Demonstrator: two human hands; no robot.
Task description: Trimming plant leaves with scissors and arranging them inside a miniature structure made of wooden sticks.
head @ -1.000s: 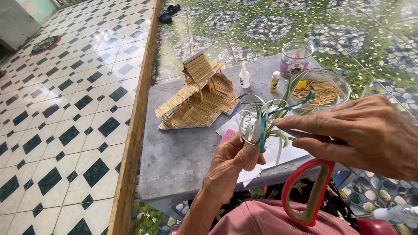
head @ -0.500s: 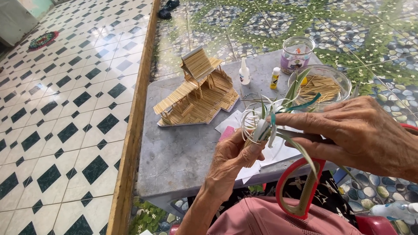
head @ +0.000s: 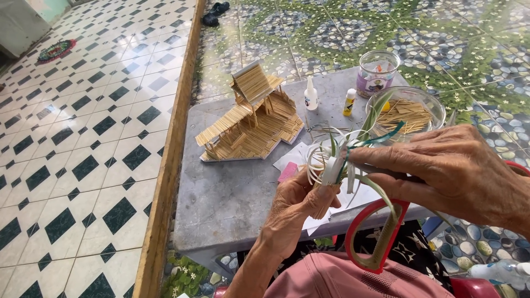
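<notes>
My left hand (head: 292, 212) pinches a small bundle of white and green plastic strips (head: 338, 160) from below, above the near edge of the grey table (head: 232, 193). My right hand (head: 447, 171) comes in from the right and grips the same strips at their top with thumb and fingers. Red-handled scissors (head: 381, 237) hang from my right hand, their loop pointing down toward my lap. A green strip curls up out of the bundle toward the glass bowl.
A stick-built model house (head: 251, 118) stands mid-table. Behind the hands are a glass bowl of sticks (head: 408, 113), a glass jar (head: 377, 74), a white glue bottle (head: 311, 94), a small yellow-capped bottle (head: 349, 102) and paper sheets (head: 292, 160). A wooden curb (head: 171, 143) borders the checkered floor at left.
Both hands and the strip bundle have shifted slightly down and right. The scissors' red loop has swung lower beneath my right hand.
</notes>
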